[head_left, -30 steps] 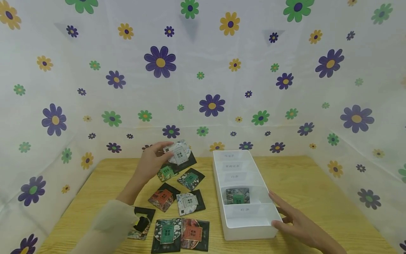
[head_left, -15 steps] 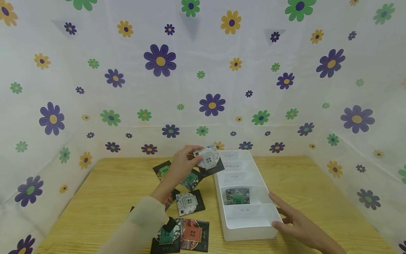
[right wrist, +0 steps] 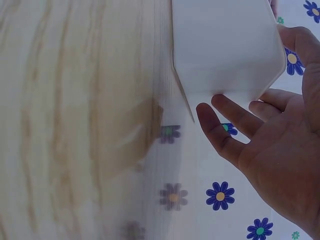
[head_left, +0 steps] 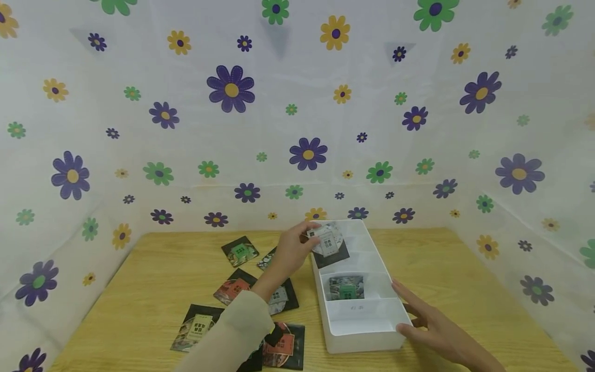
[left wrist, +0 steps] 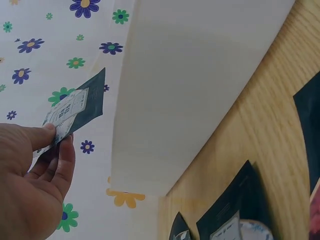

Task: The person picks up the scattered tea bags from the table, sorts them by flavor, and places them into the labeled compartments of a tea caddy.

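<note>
The white-labelled packet (head_left: 331, 247) hangs over the far half of the white tray (head_left: 364, 343), pinched by the left hand (head_left: 292, 253) — right hand (head_left: 434, 329) resting loose-fingered against its right side — one green-labelled packet (head_left: 346, 288) already inside, several loose packets (head_left: 239, 251) still out at left.

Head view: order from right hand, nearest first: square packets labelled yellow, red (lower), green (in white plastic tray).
1. Green-labelled square packet, in the white plastic tray.
2. Lower red-labelled square packet, left of tray.
3. Yellow-labelled square packet, farthest left.
</note>
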`<state>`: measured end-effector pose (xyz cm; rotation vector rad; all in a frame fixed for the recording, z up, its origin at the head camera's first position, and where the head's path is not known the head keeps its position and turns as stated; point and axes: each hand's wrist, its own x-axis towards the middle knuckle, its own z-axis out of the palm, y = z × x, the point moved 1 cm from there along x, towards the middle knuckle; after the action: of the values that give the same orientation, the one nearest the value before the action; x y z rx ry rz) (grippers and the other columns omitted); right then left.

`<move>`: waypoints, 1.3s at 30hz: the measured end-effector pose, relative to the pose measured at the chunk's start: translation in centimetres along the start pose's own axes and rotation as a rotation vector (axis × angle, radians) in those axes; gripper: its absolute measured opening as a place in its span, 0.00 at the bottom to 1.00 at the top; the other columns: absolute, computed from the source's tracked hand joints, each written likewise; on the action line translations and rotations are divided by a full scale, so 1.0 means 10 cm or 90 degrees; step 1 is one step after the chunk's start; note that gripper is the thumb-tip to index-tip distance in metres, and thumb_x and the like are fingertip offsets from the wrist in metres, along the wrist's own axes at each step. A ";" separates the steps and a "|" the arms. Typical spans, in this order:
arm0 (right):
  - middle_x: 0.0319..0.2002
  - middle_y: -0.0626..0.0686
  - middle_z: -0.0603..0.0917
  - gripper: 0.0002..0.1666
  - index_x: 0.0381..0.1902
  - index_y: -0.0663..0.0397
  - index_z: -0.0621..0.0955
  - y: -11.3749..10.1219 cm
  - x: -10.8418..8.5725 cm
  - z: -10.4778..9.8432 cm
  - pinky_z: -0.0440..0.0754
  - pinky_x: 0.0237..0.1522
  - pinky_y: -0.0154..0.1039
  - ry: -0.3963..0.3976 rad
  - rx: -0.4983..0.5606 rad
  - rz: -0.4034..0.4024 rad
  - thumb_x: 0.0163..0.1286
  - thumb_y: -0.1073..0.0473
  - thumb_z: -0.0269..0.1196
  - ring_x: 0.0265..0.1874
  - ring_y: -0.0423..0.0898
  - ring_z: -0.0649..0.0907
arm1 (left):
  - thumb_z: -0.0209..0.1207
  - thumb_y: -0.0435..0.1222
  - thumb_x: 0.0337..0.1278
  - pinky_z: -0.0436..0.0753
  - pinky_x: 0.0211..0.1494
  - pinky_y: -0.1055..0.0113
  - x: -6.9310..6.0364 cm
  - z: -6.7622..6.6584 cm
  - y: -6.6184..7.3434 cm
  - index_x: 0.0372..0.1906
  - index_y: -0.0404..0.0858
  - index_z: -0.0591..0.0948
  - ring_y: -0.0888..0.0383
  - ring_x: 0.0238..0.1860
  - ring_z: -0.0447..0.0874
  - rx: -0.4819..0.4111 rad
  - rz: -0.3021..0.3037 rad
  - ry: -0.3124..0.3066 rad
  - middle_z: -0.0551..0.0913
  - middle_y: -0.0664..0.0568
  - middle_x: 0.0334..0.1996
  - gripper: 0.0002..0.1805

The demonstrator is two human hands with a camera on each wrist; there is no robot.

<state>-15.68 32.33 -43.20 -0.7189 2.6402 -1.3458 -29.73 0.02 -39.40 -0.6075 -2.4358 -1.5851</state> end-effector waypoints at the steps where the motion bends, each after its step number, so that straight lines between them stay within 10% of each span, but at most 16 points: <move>1: 0.79 0.70 0.52 0.46 0.84 0.53 0.52 0.00 0.00 0.00 0.84 0.47 0.36 -0.001 -0.001 0.008 0.77 0.62 0.62 0.66 0.38 0.75 | 0.65 0.33 0.70 0.77 0.31 0.70 0.00 0.02 -0.01 0.61 0.40 0.83 0.60 0.34 0.79 0.002 0.002 0.000 0.82 0.50 0.42 0.18; 7: 0.81 0.67 0.51 0.46 0.84 0.52 0.51 -0.03 0.02 0.00 0.84 0.49 0.36 -0.008 -0.012 0.046 0.78 0.58 0.62 0.67 0.48 0.75 | 0.64 0.32 0.71 0.79 0.32 0.70 0.00 0.14 -0.03 0.61 0.39 0.83 0.60 0.33 0.78 0.016 0.020 -0.023 0.81 0.52 0.37 0.17; 17: 0.80 0.69 0.49 0.47 0.84 0.53 0.50 -0.07 0.04 -0.01 0.83 0.48 0.35 -0.016 -0.007 0.063 0.79 0.57 0.61 0.68 0.73 0.71 | 0.61 0.33 0.73 0.82 0.42 0.71 -0.03 0.39 0.02 0.62 0.43 0.83 0.62 0.40 0.79 0.087 0.025 -0.090 0.85 0.51 0.56 0.17; 28: 0.80 0.71 0.49 0.46 0.84 0.54 0.49 -0.05 0.03 -0.02 0.83 0.48 0.35 -0.021 0.005 0.053 0.79 0.59 0.61 0.67 0.74 0.71 | 0.61 0.35 0.74 0.80 0.62 0.65 -0.12 0.58 0.06 0.61 0.43 0.84 0.58 0.63 0.80 0.234 0.052 -0.133 0.83 0.53 0.61 0.15; 39: 0.80 0.71 0.50 0.47 0.84 0.54 0.48 -0.03 0.02 -0.01 0.84 0.47 0.36 -0.021 -0.001 0.034 0.79 0.60 0.61 0.66 0.70 0.73 | 0.59 0.35 0.76 0.82 0.57 0.71 -0.17 0.65 0.09 0.61 0.42 0.85 0.63 0.50 0.82 0.285 0.066 -0.136 0.83 0.53 0.52 0.15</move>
<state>-15.77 32.21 -42.88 -0.6588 2.6169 -1.3063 -27.32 5.80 -42.01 -0.8324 -2.7323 -0.9261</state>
